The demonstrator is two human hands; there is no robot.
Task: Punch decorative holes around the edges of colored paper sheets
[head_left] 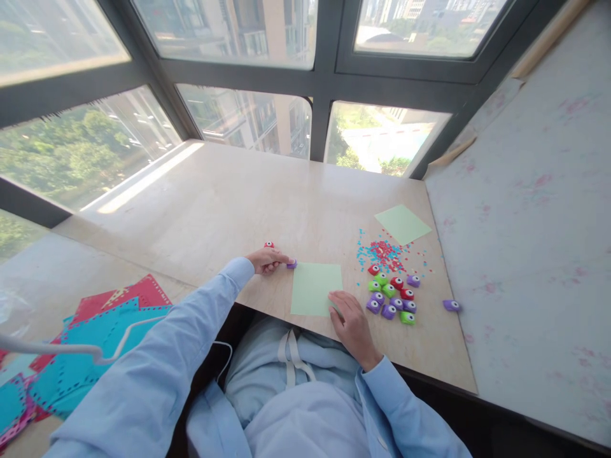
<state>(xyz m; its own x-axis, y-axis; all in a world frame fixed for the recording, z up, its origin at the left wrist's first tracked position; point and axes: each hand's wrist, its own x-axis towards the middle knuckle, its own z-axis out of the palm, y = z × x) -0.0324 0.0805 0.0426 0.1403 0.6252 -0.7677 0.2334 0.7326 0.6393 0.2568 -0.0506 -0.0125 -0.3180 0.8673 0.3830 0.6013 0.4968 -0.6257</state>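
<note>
A light green paper sheet (312, 289) lies near the table's front edge. At its upper left corner sits a small purple craft paper punch (291, 264). My left hand (270, 260) has its fingers on that punch, the index finger stretched over it and the others curled. Just behind this hand stands a red punch (269, 244). Fingers extended, my right hand (351, 321) rests flat on the sheet's lower right edge and the table beside it.
Several red, green and purple punches (389, 289) cluster to the right. Beyond them are red and blue confetti (384, 253) and another green sheet (403, 224). One purple punch (451, 305) sits near the wall. Punched red and blue sheets (112, 331) pile at left, under a white rod (62, 348).
</note>
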